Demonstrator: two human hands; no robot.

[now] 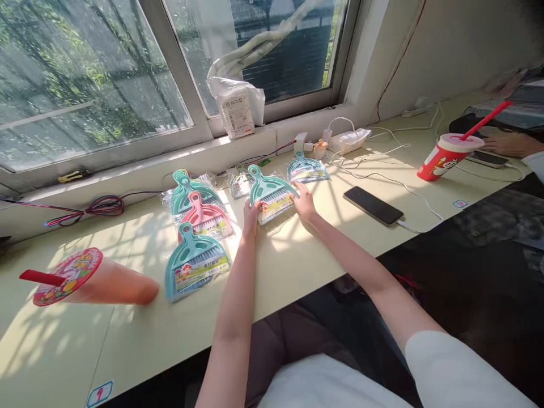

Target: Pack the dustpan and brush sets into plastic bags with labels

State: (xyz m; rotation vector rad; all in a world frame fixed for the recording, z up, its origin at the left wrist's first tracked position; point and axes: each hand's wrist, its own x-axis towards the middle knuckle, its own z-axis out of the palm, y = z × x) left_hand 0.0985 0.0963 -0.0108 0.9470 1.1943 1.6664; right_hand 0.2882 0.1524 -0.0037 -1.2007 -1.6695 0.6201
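Observation:
Between my two hands is a packaged teal dustpan and brush set, its handle pointing toward the window. My left hand grips its left edge, and my right hand grips the right edge. To the left, a teal dustpan set lies nearest the table's front. Behind it come a pink dustpan set and another teal set, partly overlapped. Farther back, a blue-green dustpan set lies beyond my right hand, and a small clear packet sits beyond my left.
An orange drink cup with a red straw stands at left. A phone on a white cable lies at right, near a red cup. Another person's hand rests at far right. A wrapped package stands on the windowsill.

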